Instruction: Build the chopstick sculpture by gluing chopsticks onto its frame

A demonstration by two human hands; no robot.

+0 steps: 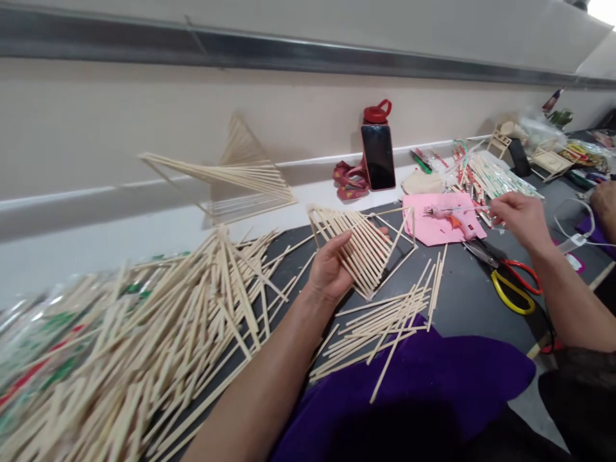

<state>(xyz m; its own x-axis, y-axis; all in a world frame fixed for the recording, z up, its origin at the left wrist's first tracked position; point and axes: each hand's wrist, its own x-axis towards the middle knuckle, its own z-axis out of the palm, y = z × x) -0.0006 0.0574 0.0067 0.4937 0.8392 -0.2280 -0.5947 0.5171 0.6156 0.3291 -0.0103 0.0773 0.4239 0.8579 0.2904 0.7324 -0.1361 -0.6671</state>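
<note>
My left hand is wrapped round a twisted frame of wooden sticks, thumb across its slats and fingers behind. One open end of the frame extends right, towards a pink sheet. On that sheet lies a glue gun with an orange trigger, nozzle facing left. My right hand pinches a thin clear glue stick at the gun's rear end. Below the frame, several loose sticks lie on the grey table and over purple cloth.
A big heap of sticks covers the left side. Another twisted stick piece leans on the wall. Scissors lie near my right forearm. A phone stands against a red-capped bottle. Another person's hand shows at far right.
</note>
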